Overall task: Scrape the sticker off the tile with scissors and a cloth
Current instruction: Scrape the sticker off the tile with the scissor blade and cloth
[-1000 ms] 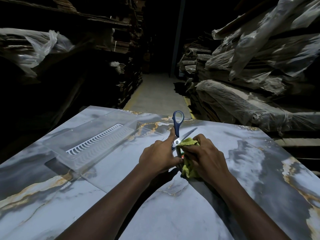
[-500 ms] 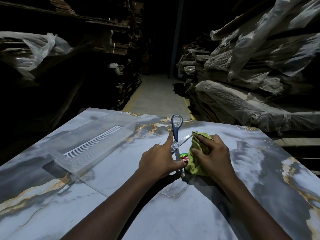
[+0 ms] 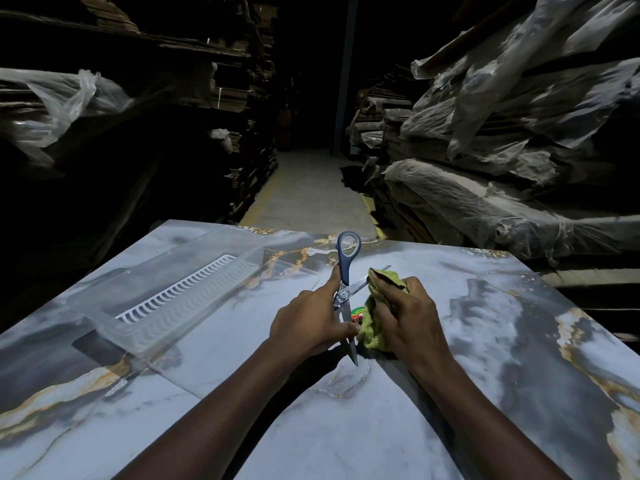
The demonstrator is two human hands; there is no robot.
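A large grey marbled tile (image 3: pixel 433 403) with gold veins lies flat before me. My left hand (image 3: pixel 308 323) grips the blue-handled scissors (image 3: pixel 347 268), blades spread apart, one blade tip resting on the tile near me, the other pointing right. A small red and green sticker (image 3: pixel 356 311) shows on the tile between my hands, partly hidden. My right hand (image 3: pixel 412 313) is closed around a crumpled yellow-green cloth (image 3: pixel 372 323), which touches the sticker's right side and one blade.
A clear plastic tray (image 3: pixel 166 303) with a white slotted insert sits on the tile at the left. Dark stacked shelves stand on the left, plastic-wrapped stacks (image 3: pixel 502 161) on the right, with a concrete aisle (image 3: pixel 311 188) between them beyond the tile's far edge.
My right hand with the cloth has shifted rightward off the sticker, uncovering it. The scissors stay in my left hand, nearly unmoved.
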